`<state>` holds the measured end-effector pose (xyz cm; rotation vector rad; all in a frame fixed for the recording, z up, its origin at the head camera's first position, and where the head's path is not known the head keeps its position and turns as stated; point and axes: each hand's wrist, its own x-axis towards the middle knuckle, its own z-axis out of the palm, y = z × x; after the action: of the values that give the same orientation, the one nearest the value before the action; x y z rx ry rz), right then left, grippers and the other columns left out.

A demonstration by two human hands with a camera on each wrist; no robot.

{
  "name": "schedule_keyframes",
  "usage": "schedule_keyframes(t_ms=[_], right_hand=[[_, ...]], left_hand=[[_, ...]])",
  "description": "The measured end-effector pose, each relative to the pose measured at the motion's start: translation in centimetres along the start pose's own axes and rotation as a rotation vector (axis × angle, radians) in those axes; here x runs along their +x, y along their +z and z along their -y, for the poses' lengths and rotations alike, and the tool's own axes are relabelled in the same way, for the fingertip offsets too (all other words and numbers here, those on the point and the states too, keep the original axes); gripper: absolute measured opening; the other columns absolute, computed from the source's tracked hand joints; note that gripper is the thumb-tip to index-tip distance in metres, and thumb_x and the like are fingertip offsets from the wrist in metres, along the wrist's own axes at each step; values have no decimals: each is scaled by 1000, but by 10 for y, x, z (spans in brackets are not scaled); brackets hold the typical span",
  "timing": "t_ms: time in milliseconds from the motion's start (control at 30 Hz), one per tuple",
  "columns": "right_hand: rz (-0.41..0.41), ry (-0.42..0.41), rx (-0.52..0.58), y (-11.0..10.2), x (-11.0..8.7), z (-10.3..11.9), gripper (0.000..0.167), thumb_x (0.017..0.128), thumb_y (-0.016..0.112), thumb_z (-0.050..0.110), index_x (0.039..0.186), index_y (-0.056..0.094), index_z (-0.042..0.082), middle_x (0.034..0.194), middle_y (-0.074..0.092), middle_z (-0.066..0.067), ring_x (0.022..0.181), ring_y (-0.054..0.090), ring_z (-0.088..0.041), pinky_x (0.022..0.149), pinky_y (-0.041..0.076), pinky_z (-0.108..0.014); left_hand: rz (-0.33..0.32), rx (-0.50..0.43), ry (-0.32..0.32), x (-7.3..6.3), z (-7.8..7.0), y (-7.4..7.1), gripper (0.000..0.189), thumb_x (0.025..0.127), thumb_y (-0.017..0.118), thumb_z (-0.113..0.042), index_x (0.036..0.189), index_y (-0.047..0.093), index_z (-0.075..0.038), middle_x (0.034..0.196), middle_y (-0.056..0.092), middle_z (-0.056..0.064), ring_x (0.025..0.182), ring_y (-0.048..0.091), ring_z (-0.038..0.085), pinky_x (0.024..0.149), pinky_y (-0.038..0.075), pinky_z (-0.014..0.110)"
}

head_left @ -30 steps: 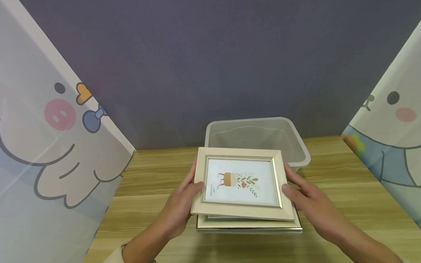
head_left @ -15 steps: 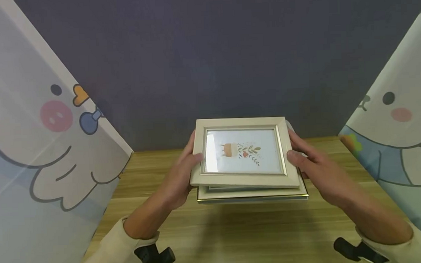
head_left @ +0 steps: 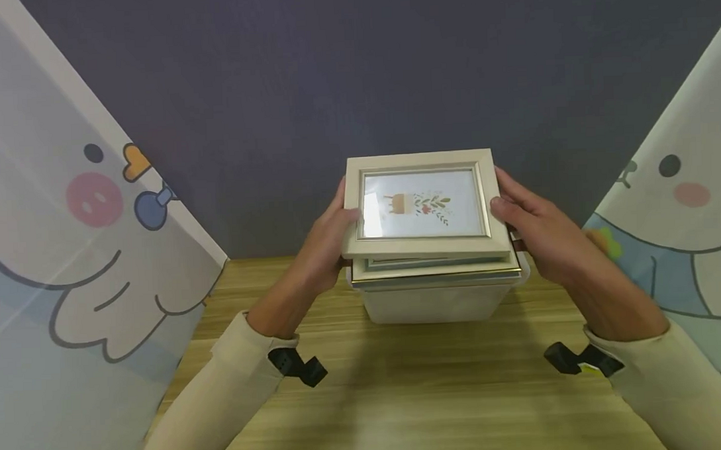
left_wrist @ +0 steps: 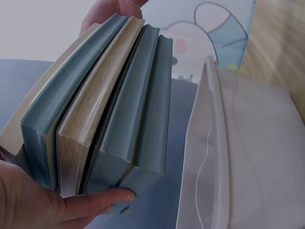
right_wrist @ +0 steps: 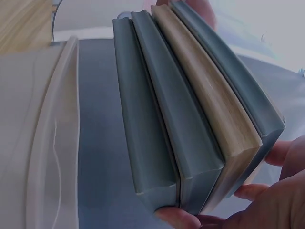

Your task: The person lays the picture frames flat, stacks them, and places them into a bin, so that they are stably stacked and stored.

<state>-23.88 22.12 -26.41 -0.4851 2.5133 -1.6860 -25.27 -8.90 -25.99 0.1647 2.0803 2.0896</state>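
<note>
A stack of several picture frames [left_wrist: 128,114] is held between both hands, one at each short side. On top lies a cream frame [head_left: 423,246] with a print of a plant in a pot, slightly askew over the frames below. My left hand [head_left: 325,249] grips the left end, thumb on the top frame and fingers underneath. At the right end my right hand [head_left: 536,235] holds in the same manner. Both wrist views show blue-grey and wood-coloured edges side by side. The stack is raised above a translucent white bin [head_left: 431,305], overlapping its opening in the head view.
Beneath the bin is a wood-grain table [head_left: 438,394]. A dark grey wall [head_left: 272,89] rises behind it, and cartoon-printed panels [head_left: 87,261] stand at both sides. The bin's rim [left_wrist: 217,109] lies beside the stack in the left wrist view.
Both hands have carried the stack forward, away from the body, and over the bin. The bin's front wall now shows below the frames. The grip stays the same.
</note>
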Motion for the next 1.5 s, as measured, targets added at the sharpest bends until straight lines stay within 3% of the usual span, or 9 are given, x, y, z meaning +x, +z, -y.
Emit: schedule_keyframes(t_ms=[267, 467, 700, 800, 967, 1200, 1233, 1300, 1500], right_hand=[[-20, 60, 77, -10, 23, -18, 59, 110, 35, 44, 159, 3, 50, 166, 24, -19, 102, 60, -2, 74, 57, -29], [-22, 97, 134, -6, 38, -48, 61, 108, 38, 47, 160, 5, 48, 154, 36, -13, 103, 61, -2, 76, 58, -30], [-30, 108, 255, 2, 54, -70, 64, 107, 43, 47, 162, 10, 44, 161, 30, -20, 100, 64, -1, 72, 60, -27], [-51, 163, 277, 2, 60, -78, 64, 107, 45, 46, 162, 12, 42, 154, 42, -14, 95, 65, -1, 69, 59, -26], [-39, 281, 289, 3, 65, -97, 64, 109, 40, 44, 162, 4, 42, 113, 63, 9, 80, 66, -4, 68, 57, -28], [21, 312, 284, 5, 65, -113, 58, 112, 26, 37, 165, 2, 35, 121, 62, 4, 81, 65, -4, 73, 56, -27], [21, 313, 286, 6, 66, -113, 58, 112, 27, 36, 165, 4, 34, 108, 62, 11, 78, 66, -5, 71, 56, -28], [31, 323, 286, 9, 68, -113, 60, 111, 28, 34, 165, 2, 31, 101, 62, 12, 76, 66, -4, 70, 57, -27], [49, 331, 269, 19, 78, -115, 64, 111, 30, 34, 165, 1, 17, 117, 53, -3, 80, 66, -3, 75, 57, -23]], left_hand=[[32, -14, -10, 42, 7, 3, 66, 105, 44, -28, 151, 13, -65, 171, 10, -12, 142, 37, 33, 101, 41, 63], [59, -59, -30, 69, 34, 1, 68, 106, 43, -26, 157, 11, -57, 171, 15, -7, 132, 46, 33, 95, 47, 56], [57, -69, -31, 87, 58, -3, 68, 105, 44, -28, 157, 12, -58, 169, 20, 0, 124, 50, 34, 90, 50, 52], [60, -80, -53, 93, 64, -1, 68, 106, 47, -33, 157, 10, -58, 170, 16, -1, 133, 46, 38, 98, 47, 63], [70, -64, -107, 100, 75, 9, 69, 106, 46, -45, 159, 2, -53, 172, 7, 1, 145, 34, 42, 109, 33, 74], [100, -7, -252, 105, 85, 18, 73, 104, 41, -58, 159, -6, -52, 173, -1, 6, 147, 30, 50, 104, 30, 82], [92, -10, -266, 106, 87, 19, 73, 104, 41, -58, 159, -6, -52, 173, -2, 6, 148, 27, 51, 105, 28, 83], [74, -22, -298, 105, 92, 19, 72, 103, 41, -58, 159, -4, -52, 173, -6, 5, 152, 19, 52, 106, 22, 85], [66, -48, -368, 104, 100, 18, 73, 103, 43, -59, 159, -2, -53, 172, 11, 13, 147, 30, 52, 106, 25, 84]])
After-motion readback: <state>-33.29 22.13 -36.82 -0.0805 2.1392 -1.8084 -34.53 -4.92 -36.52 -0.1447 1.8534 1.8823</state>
